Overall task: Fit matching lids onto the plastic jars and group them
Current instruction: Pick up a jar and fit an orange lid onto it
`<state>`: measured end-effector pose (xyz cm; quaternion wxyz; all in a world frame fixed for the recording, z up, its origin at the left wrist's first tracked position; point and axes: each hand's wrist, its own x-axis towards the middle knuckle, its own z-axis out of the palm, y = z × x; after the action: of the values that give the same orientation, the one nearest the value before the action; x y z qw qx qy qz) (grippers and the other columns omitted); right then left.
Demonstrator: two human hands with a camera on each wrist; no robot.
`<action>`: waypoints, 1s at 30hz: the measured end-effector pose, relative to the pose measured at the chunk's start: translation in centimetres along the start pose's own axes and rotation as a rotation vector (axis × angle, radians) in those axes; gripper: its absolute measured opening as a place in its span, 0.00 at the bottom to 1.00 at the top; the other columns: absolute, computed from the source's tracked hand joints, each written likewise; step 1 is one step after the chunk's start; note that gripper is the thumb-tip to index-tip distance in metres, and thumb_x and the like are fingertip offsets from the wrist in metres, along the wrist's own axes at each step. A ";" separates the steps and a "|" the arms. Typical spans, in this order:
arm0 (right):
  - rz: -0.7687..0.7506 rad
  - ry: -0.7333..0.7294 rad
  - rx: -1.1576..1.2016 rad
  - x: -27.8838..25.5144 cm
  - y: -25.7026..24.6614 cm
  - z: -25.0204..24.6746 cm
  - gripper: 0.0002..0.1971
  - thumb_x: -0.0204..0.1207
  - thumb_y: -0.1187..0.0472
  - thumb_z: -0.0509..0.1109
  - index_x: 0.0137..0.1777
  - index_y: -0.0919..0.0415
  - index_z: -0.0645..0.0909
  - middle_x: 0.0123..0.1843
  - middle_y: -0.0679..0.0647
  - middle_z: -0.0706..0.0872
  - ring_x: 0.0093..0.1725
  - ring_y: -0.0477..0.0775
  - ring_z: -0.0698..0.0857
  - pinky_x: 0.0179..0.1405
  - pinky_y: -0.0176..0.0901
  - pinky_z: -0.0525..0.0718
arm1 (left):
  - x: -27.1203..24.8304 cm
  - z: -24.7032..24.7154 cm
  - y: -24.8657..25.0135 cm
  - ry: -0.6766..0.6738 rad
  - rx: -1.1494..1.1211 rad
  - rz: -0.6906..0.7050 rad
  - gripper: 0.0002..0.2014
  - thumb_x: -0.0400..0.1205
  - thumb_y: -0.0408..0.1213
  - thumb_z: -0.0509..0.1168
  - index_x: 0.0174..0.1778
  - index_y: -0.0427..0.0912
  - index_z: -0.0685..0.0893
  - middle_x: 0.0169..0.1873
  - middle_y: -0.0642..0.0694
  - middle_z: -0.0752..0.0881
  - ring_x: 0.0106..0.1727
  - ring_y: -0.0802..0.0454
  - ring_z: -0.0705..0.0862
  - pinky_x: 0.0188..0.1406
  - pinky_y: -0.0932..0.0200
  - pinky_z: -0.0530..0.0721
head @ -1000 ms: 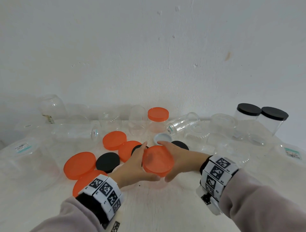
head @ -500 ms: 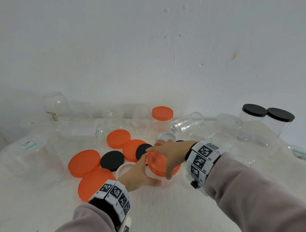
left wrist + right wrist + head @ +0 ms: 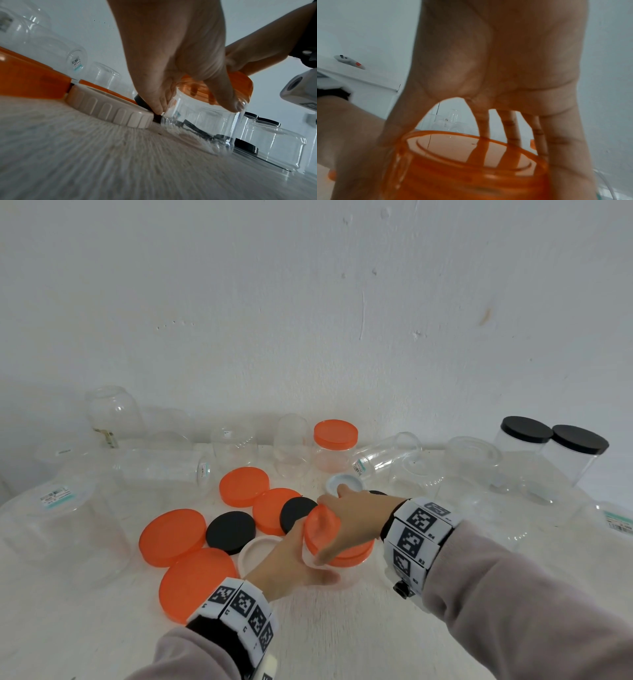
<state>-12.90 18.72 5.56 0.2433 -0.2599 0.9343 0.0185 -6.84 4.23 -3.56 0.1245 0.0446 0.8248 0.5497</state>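
Writing: small stickers with a barcode and a teal stripe sit on some clear jars, like the lying jar (image 3: 383,455); the print is too small to read. The wrist bands (image 3: 419,534) have black-and-white square codes and tiny letters that are too blurry to read.
Held jar: a small clear jar (image 3: 197,125) stands upright on the white table (image 3: 342,638), mouth up, just beside the white lid (image 3: 109,106). Its long axis runs straight up and down.
Orange lid: the orange lid (image 3: 346,553) lies flat on top of the held jar, top face up.
Left hand: the left hand (image 3: 291,559) wraps its fingers and thumb round the side of the held jar.
Right hand: the right hand (image 3: 349,515) comes from above, and its fingers (image 3: 508,129) and thumb curl over the rim of the orange lid and grip it.
Loose lids: four more orange lids, such as the big one (image 3: 173,537), two black lids (image 3: 231,532) and a small white cap (image 3: 344,484) lie flat on the table behind and left of the hands.
Done jars: one jar with an orange lid (image 3: 335,446) stands at the back; two jars with black lids (image 3: 551,446) stand close together at the far right.
Other jars: many clear jars with no lids stand or lie along the wall (image 3: 308,302).
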 end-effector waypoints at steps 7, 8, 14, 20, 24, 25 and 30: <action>-0.028 -0.096 -0.028 -0.5 -0.4 -1.1 0.57 0.58 0.38 0.81 0.79 0.29 0.44 0.80 0.45 0.54 0.78 0.62 0.60 0.68 0.68 0.73 | 0.0 0.0 -0.1 0.032 0.051 0.001 0.48 0.68 0.42 0.81 0.73 0.63 0.53 0.57 0.71 0.71 0.54 0.78 0.73 0.43 0.84 0.74; -0.041 -0.109 -0.037 -0.5 -0.4 -1.2 0.55 0.59 0.41 0.81 0.79 0.29 0.46 0.79 0.45 0.55 0.78 0.61 0.59 0.68 0.67 0.73 | 0.1 0.1 -0.1 0.037 0.063 0.003 0.49 0.68 0.42 0.81 0.74 0.61 0.53 0.57 0.71 0.70 0.54 0.77 0.72 0.44 0.82 0.75; 0.008 -0.061 -0.020 -0.4 -0.3 -1.0 0.50 0.61 0.30 0.74 0.81 0.39 0.53 0.74 0.50 0.64 0.70 0.61 0.72 0.63 0.60 0.78 | 0.1 0.1 -0.3 0.043 0.066 0.036 0.47 0.68 0.43 0.81 0.74 0.62 0.55 0.61 0.68 0.73 0.59 0.73 0.74 0.53 0.74 0.76; 0.051 -0.069 -0.033 -0.5 -0.2 -1.1 0.53 0.59 0.29 0.75 0.81 0.40 0.51 0.77 0.52 0.63 0.71 0.61 0.72 0.65 0.62 0.78 | 0.1 0.3 -0.3 0.051 0.054 0.036 0.46 0.68 0.41 0.81 0.73 0.62 0.57 0.62 0.68 0.73 0.62 0.69 0.75 0.56 0.72 0.76; -0.035 -0.130 -0.037 -0.7 -0.5 -1.5 0.54 0.62 0.42 0.80 0.81 0.32 0.47 0.78 0.48 0.58 0.78 0.63 0.60 0.69 0.66 0.73 | 0.2 0.2 -0.2 0.053 0.092 0.017 0.50 0.68 0.43 0.81 0.77 0.58 0.53 0.62 0.66 0.69 0.59 0.69 0.72 0.48 0.78 0.74; -0.044 -0.124 -0.034 -0.6 -0.5 -1.5 0.52 0.63 0.42 0.80 0.81 0.32 0.48 0.77 0.48 0.59 0.77 0.63 0.61 0.68 0.65 0.73 | 0.1 0.2 -0.3 0.053 0.089 0.015 0.50 0.67 0.44 0.81 0.78 0.57 0.53 0.63 0.65 0.70 0.59 0.68 0.72 0.47 0.78 0.74; 0.022 -0.040 -0.004 -0.5 -0.2 -1.0 0.47 0.63 0.27 0.70 0.80 0.43 0.57 0.72 0.51 0.66 0.62 0.56 0.74 0.61 0.58 0.80 | 0.1 0.3 -0.6 0.049 0.039 0.040 0.48 0.67 0.43 0.81 0.77 0.58 0.57 0.64 0.65 0.75 0.62 0.71 0.75 0.57 0.70 0.77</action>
<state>-12.86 18.60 6.65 0.2611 -0.2496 0.9320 0.0279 -6.87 4.26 -4.19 0.0925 0.0500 0.8371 0.5368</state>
